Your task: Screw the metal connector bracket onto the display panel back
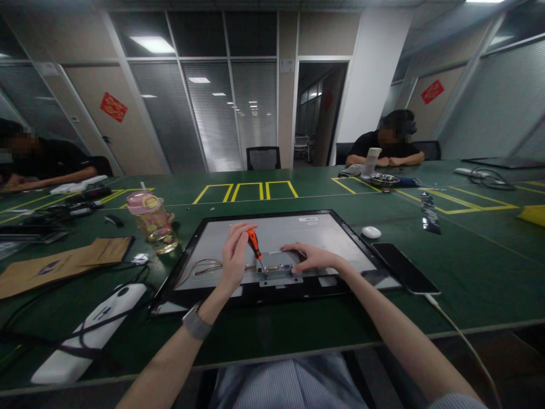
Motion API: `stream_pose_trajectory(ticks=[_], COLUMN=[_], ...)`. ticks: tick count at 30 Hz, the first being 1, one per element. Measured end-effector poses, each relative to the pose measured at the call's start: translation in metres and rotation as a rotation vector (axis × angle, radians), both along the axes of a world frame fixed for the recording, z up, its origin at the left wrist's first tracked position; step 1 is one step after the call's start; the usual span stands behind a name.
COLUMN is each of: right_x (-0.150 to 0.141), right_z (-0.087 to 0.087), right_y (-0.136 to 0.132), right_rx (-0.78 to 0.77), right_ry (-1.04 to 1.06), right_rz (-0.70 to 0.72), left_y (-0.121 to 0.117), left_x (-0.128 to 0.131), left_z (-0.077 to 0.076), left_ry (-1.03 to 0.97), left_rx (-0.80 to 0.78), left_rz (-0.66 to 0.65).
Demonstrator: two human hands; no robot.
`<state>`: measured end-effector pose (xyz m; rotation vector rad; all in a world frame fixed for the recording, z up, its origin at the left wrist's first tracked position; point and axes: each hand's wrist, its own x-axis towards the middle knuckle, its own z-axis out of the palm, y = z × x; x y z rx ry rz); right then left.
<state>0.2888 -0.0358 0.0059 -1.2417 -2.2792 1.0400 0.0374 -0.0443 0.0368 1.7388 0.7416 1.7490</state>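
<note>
A monitor panel (336, 233) with a black frame and grey metal back lies face down on the green table in front of me. My left hand (235, 255) is closed around the handle of an orange and black screwdriver (254, 244). The screwdriver tilts, its tip down at the left part of a metal bracket (279, 279) with a row of ports, at the panel's near middle. At the bracket's right end, my right hand (315, 257) grips it, thumb near the blue port and fingers over the far side. Thin cables run from the bracket's left.
Left of the panel stand a pink-lidded bottle (153, 221), a brown paper bag (63, 261) and a white power strip (91, 335) with black cable. On the right lie a phone (406, 268) on a charging cable and a white mouse-like case (371, 232). Two people sit across the table.
</note>
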Motion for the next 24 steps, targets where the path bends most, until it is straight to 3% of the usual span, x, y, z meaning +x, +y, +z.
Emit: stream_pose_trajectory(ticks=[5,12,16,24], right_x=[-0.0007,-0.0003,0.0001,0.0010], right_z=[0.0010,0.0023,0.0013,-0.0019], right_y=[-0.0007,-0.0013,-0.0009,0.0002], right_rx=[-0.001,0.004,0.000,0.003], right_ry=[0.008,0.012,0.016,0.024], right_rz=[0.004,0.009,0.011,0.004], left_y=[-0.0014,0.0002,0.0001,-0.0008], left_x=[-0.0003,0.0010,0.0003,0.0004], left_z=[-0.0012,0.0022,0.0033,-0.0006], left_ry=[-0.028,0.009,-0.008,-0.088], left_rx=[-0.098,0.048,0.047,-0.107], left_rz=[-0.073,0.052,0.096,-0.047])
